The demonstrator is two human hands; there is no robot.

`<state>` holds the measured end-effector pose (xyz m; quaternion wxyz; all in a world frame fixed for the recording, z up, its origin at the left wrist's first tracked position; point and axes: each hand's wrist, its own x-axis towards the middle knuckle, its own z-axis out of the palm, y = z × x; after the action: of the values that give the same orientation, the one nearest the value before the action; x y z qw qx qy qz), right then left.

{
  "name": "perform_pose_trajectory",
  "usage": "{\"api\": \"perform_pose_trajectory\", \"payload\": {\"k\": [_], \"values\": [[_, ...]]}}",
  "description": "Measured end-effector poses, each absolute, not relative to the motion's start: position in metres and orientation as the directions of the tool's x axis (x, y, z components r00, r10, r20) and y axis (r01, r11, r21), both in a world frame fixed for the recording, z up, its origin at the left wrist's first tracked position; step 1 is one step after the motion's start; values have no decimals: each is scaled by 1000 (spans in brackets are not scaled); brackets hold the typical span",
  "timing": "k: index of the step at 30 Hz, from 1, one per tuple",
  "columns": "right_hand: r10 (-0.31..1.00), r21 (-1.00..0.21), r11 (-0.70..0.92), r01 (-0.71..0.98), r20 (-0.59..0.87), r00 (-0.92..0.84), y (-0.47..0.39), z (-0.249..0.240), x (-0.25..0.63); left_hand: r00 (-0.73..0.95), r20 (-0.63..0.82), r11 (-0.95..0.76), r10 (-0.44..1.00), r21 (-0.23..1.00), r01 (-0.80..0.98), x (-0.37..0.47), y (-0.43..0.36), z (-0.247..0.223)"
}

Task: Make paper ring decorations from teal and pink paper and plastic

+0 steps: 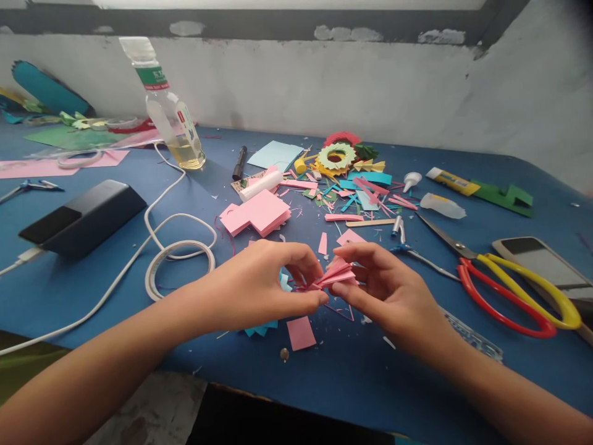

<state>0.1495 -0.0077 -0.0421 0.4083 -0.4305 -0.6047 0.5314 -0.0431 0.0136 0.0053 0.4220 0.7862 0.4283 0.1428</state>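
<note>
Between my two hands is a small pleated piece of pink paper (340, 274), gathered narrow on its left and fanned out on its right. My left hand (282, 278) pinches the gathered end between thumb and fingers. At the fanned side, my right hand (380, 281) holds the folds with thumb and fingertips. A dark reddish thread seems to run near the pinched end, though I cannot make out how it lies. Blue cut paper (262, 327) shows partly behind my left hand. Below the hands lies a pink paper square (301, 333), with a small round bead-like thing (284, 354) near it.
Pink sheets (259, 213) and paper scraps (343, 191) lie beyond my hands, with folded paper rings (337, 156) behind. Scissors (500, 278) and a phone (546, 259) are at right. A tape roll (155, 272), white cable (111, 307), dark phone stand (88, 216) and bottle (171, 117) stand left.
</note>
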Motion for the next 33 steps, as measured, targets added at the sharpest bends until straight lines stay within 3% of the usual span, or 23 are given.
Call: {"api": "perform_pose_trajectory", "payload": {"k": [14,33], "values": [[959,-968,159,195,104,-263,-10,-42,149,568,-155,-230,808,805,547,-44,15,9],[894,-962,43,269,-83,-440,-8,-33,152,614,-161,-282,773,779,560,-42,19,1]]}}
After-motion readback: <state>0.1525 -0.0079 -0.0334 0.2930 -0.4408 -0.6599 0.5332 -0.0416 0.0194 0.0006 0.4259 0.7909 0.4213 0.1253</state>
